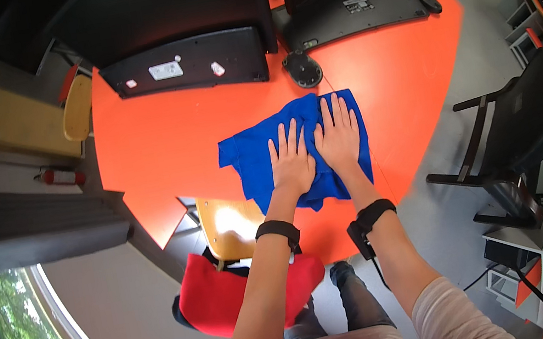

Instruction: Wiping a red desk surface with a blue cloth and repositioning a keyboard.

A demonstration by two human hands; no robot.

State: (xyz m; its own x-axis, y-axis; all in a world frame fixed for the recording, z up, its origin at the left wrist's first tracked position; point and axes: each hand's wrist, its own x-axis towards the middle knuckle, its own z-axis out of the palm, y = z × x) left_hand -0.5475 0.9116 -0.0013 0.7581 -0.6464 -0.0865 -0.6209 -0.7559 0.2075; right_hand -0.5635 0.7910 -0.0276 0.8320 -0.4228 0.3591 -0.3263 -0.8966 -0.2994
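Observation:
A blue cloth (253, 154), partly folded and creased, lies on the orange tabletop (158, 134) in front of me. My left hand (293, 162) rests palm down on its middle, fingers spread. Beside it my right hand (338, 135) presses flat on the right part of the cloth, fingers stretched away from me. A raised fold runs between the two hands. Neither hand grips the fabric. Both wrists wear black straps, and the right one carries a small black device with a cable.
Beyond the cloth lie an upturned black mouse (302, 68), two upturned keyboards (189, 64) and two monitors. A second mouse (427, 1) is at the far right. A wooden chair (229, 225) with red fabric (211, 292) on it stands near left; a black chair (522, 122) is at right.

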